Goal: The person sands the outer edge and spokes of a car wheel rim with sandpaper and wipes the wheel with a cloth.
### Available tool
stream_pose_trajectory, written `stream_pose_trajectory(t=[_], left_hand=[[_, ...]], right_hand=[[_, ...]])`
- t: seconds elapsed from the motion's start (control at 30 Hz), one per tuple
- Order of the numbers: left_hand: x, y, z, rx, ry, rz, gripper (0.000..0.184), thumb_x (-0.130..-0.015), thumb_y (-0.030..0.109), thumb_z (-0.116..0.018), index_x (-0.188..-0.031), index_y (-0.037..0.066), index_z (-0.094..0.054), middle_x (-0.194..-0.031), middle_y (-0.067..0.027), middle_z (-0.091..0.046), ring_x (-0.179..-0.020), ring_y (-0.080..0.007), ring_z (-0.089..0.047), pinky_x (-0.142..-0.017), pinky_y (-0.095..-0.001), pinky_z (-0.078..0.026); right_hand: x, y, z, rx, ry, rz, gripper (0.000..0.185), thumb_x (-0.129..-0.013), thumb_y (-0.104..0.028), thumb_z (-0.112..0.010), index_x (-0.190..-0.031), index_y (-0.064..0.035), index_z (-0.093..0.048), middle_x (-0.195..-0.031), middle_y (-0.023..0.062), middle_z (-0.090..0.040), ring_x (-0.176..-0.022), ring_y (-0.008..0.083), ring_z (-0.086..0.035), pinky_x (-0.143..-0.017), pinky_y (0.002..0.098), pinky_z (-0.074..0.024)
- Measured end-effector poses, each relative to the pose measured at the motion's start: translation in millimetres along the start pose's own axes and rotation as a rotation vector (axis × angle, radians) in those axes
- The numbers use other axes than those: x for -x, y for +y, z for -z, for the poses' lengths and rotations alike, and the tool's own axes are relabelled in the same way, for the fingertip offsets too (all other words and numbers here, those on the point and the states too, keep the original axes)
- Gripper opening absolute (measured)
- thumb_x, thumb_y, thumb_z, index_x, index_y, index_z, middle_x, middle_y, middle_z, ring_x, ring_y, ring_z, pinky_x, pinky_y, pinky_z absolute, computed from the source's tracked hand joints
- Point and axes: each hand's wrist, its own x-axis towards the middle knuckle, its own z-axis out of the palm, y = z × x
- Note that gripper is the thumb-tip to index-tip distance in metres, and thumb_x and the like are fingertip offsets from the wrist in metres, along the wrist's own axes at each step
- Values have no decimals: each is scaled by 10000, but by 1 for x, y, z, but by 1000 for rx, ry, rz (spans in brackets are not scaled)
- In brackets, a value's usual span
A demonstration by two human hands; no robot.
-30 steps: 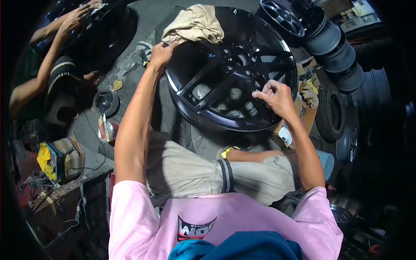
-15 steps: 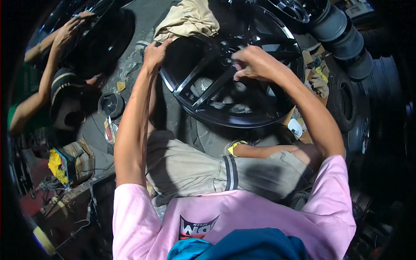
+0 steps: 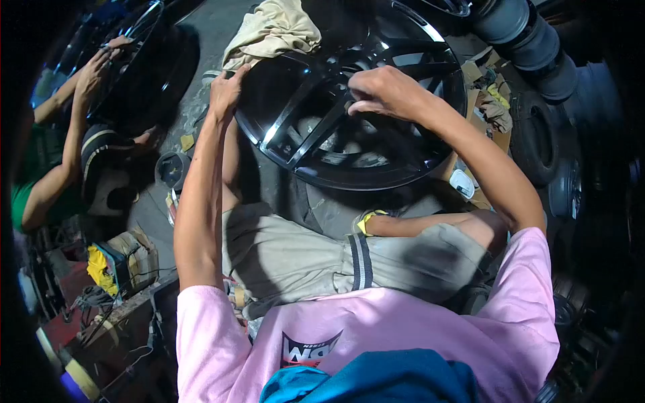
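Note:
A large glossy black alloy wheel (image 3: 363, 180) lies tilted in front of my legs, its spokes facing up. My left hand (image 3: 227, 93) is closed around the wheel's left edge, beside a beige cloth (image 3: 279, 32) draped over the upper left rim. Over the spokes near the hub, my right hand (image 3: 386, 93) is curled with thumb and fingers drawn together. Something small and dark may be between those fingertips, but I cannot make it out.
At the left, another person's hands (image 3: 97, 64) are on a second dark wheel (image 3: 158, 74). Stacked silver rims (image 3: 531, 43) and a tyre (image 3: 534, 138) stand to the right. Cardboard scraps (image 3: 494, 111) and a white container (image 3: 462, 183) lie beside the wheel. A dark round pot (image 3: 173, 169) sits left.
The whole view has shifted, so the wheel and both hands appear slightly further left and higher. My left hand keeps its hold on the rim; my right hand stays near the hub.

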Motion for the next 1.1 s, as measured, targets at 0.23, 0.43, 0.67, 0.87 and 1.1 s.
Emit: stream_pose_trajectory(t=[0.23, 0.43, 0.67, 0.87, 1.1], left_hand=[[-22, -29, -2, -96, 90, -146, 874, -902, 619, -795, -1198, -197, -693, -1091, -304, -770, -966, -296, -755, -852, -373, -576], [13, 10, 2, 146, -18, 25, 626, -920, 509, -847, -1196, -48, -767, -1048, -96, -787, -885, -157, -715, -799, -296, -549], [-2, -1, 8, -28, -12, -1, 793, -914, 563, -814, -1195, -170, -711, -1130, -257, -779, -1001, -253, -743, -881, -365, -567], [5, 4, 4, 12, 6, -5, 817, -909, 567, -808, -1258, -165, -700, -1187, -288, -771, -1047, -281, -758, -917, -363, -568], [-18, -16, 5, -172, 23, -72, 810, -909, 586, -790, -1230, -153, -716, -1156, -369, -752, -1116, -388, -756, -979, -431, -557]], right_hand=[[-41, -60, -40, -313, -16, 253, 454, -900, -378, -839, -862, -16, -570, -815, 139, -628, -780, 406, -656, -691, 481, -505], [-6, -12, -24, -126, -4, 47, 440, -876, -401, -857, -825, -67, -576, -781, 98, -611, -742, 352, -661, -656, 442, -502], [-26, -60, -63, -228, 159, 259, 456, -849, -406, -885, -819, -62, -587, -775, 85, -607, -729, 327, -648, -650, 435, -496], [-2, -31, -36, -255, 130, -84, 466, -828, -422, -910, -782, -66, -613, -736, 56, -609, -644, 216, -620, -592, 372, -477], [-20, -56, -53, -236, 110, 170, 463, -863, -439, -855, -795, -73, -580, -772, 74, -616, -728, 316, -668, -653, 425, -513]])
